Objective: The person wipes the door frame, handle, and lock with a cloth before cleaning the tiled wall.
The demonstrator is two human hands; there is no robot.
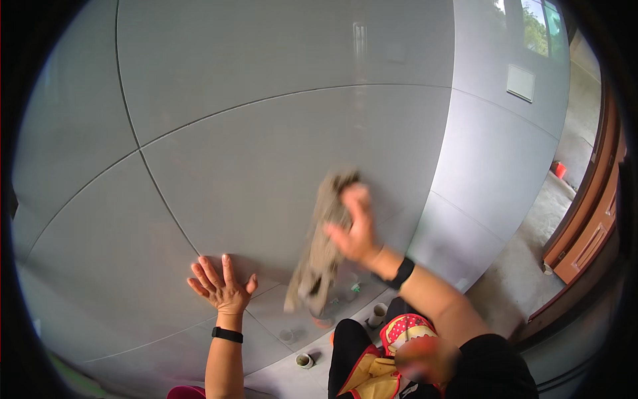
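Observation:
Large grey wall tiles with narrow joints fill most of the view. My left hand lies flat against the lower tile with its fingers spread, at the foot of a joint; it holds nothing. To the right, my right hand grips a bunched, brownish-grey cloth against the tile. The cloth hangs down to the lower left, and both it and the hand are blurred. A black band sits on each wrist.
Two short pipe ends stand on the pale floor by the wall. A green tile spacer is near the wall's foot. A white cover plate is on the right wall. Further right stands a brown door.

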